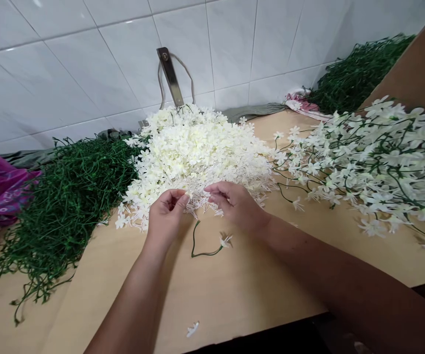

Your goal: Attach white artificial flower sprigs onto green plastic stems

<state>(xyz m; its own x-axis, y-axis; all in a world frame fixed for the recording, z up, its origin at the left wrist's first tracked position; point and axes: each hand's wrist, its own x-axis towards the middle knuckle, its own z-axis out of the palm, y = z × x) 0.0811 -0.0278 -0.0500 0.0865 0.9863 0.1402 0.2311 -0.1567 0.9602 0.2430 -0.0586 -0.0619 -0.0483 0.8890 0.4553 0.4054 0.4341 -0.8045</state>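
Observation:
My left hand (pixel 166 211) is closed in a pinch at the front edge of a heap of white flower heads (pixel 197 142). A small pale piece shows at its fingertips, too small to name. Just to the right is my right hand (pixel 234 204), thumb and forefinger slightly apart, with nothing clearly visible between them. Below the hands, a bent green stem (pixel 194 241) with a white flower (pixel 226 241) at one end is on or just above the tan board (pixel 205 290).
Green stems (pixel 83 182) are piled at the left beside a magenta bag (pixel 2 184). Stemmed white flowers (pixel 375 157) spread at the right, with more green stems (pixel 356 73) behind. A metal strip (pixel 171 76) leans on the tiled wall. A white scrap (pixel 193 329) lies near the front edge.

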